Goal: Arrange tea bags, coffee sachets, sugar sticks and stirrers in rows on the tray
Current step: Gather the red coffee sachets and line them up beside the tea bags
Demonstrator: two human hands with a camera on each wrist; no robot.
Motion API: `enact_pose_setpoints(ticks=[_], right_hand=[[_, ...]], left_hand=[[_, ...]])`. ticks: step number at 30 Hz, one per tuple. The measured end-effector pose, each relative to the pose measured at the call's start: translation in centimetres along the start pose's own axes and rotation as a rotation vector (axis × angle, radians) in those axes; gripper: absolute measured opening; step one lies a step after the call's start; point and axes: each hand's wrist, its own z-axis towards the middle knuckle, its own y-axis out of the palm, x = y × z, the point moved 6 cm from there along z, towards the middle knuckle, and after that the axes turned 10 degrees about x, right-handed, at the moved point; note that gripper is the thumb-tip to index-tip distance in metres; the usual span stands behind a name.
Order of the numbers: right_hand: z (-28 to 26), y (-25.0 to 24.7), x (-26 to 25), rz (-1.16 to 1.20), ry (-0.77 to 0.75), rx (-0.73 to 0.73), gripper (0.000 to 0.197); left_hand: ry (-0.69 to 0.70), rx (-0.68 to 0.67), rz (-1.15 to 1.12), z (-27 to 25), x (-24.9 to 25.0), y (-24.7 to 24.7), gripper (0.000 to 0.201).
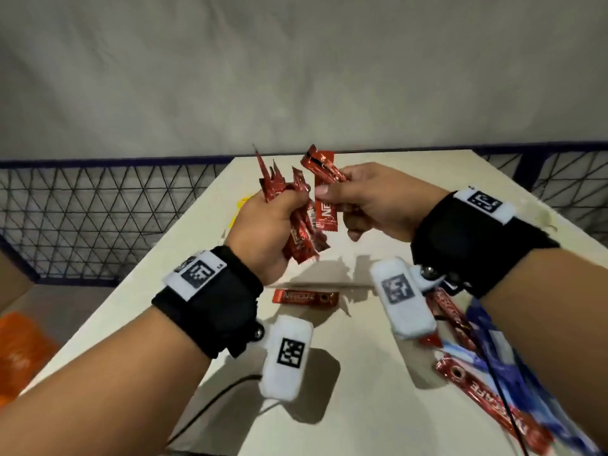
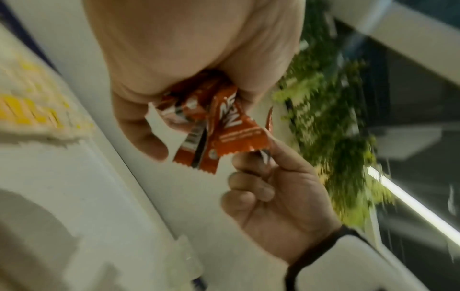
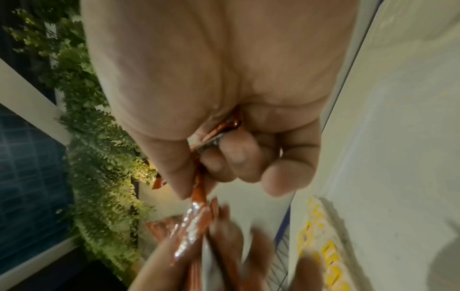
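Note:
My left hand (image 1: 279,209) is raised above the table and grips a bunch of several red coffee sachets (image 1: 301,232), whose lower ends fan out below the palm (image 2: 219,130). Close beside it, my right hand (image 1: 339,189) pinches one red coffee sachet (image 1: 324,199) between thumb and fingers; the sachet (image 3: 199,193) runs out past the thumb. One more red sachet (image 1: 304,297) lies flat on the white table (image 1: 362,373) below both hands. No tray shows in any view.
Long red coffee sticks (image 1: 487,393) and blue packets (image 1: 503,353) lie at the table's right front. Something yellow (image 1: 241,205) lies behind my left hand. A black cable (image 1: 217,399) trails over the front edge. A mesh fence (image 1: 98,218) stands to the left.

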Motion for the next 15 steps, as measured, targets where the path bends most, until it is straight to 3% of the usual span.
enact_pose_setpoints(ticks=[3, 9, 12, 15], right_hand=[[1.3, 0.8, -0.3, -0.003, -0.014, 0.035, 0.017], [3.6, 0.3, -0.3, -0.109, -0.059, 0.042, 0.026], [4.2, 0.2, -0.3, -0.076, -0.064, 0.037, 0.031], [5.0, -0.6, 0.2, -0.097, -0.044, 0.123, 0.031]], left_hand=[[-0.022, -0.117, -0.166, 0.4, 0.5, 1.2, 0.029], [0.014, -0.325, -0.183, 2.1, 0.5, 1.8, 0.023], [0.004, -0.242, -0.153, 3.7, -0.1, 1.4, 0.016], [-0.055, -0.131, -0.222, 4.9, -1.2, 1.1, 0.015]])
